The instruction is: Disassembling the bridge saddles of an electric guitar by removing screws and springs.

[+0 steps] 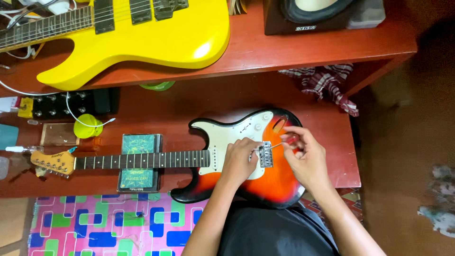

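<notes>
Now the left hand (239,159) presses fingers flat beside the bridge (266,155) while the right hand (303,156) pinches a thin screwdriver (275,146) there; the sunburst guitar (265,182) looks heavy, glossy, best steadied by its body.

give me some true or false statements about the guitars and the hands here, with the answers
1. The sunburst electric guitar with a white pickguard lies flat on the lower red wooden shelf. True.
2. Both hands are at its metal bridge. True: the left hand rests beside it and the right hand holds a thin tool to it.
3. The glossy yellow electric guitar lies on the patterned mat. False: it lies on the upper red wooden table.
4. The sunburst guitar's neck points to the picture's right. False: its headstock is at the left.
5. The chequered cloth covers the sunburst guitar. False: it hangs apart, under the upper table.
</notes>
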